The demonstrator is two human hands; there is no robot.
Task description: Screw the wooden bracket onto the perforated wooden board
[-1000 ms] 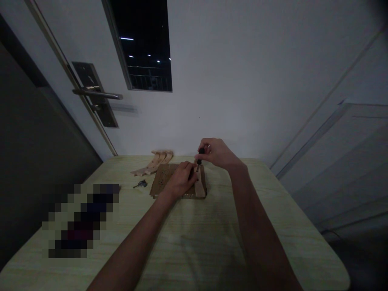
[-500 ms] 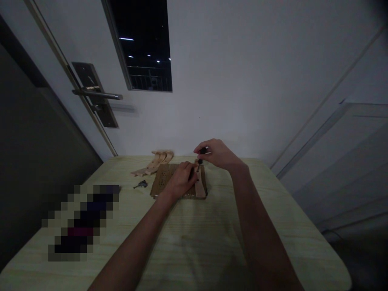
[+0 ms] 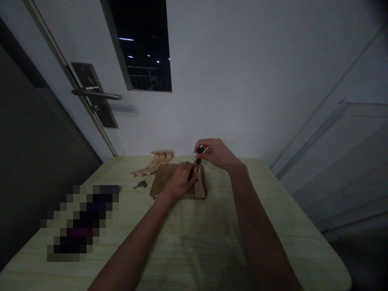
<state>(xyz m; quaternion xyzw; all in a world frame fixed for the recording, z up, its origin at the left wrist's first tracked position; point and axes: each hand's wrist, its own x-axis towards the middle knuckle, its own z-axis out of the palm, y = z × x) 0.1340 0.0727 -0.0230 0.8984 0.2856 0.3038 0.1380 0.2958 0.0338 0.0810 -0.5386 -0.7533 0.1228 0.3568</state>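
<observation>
My right hand (image 3: 216,153) is closed around the black handle of a screwdriver (image 3: 199,155), held nearly upright with its shaft pointing down at a pale, shaped wooden piece (image 3: 199,188). That piece lies along the right side of a flat brown cardboard package (image 3: 162,178) on the table. With its fingers curled, my left hand (image 3: 184,178) rests on the package and grips the wooden piece near the screwdriver's tip. Whether the tip sits on a screw is too small to tell.
Several curved wooden pieces (image 3: 154,163) lie at the table's back left. A small heap of screws (image 3: 141,184) is in front of them. A blurred-out dark object (image 3: 86,220) lies at the left. Behind the table (image 3: 194,242) stands a white door (image 3: 230,81) with a metal handle (image 3: 97,95).
The screwdriver has gone from tilted to more upright, and the fingers of my right hand have shifted on its handle. My left hand keeps its place on the wooden piece.
</observation>
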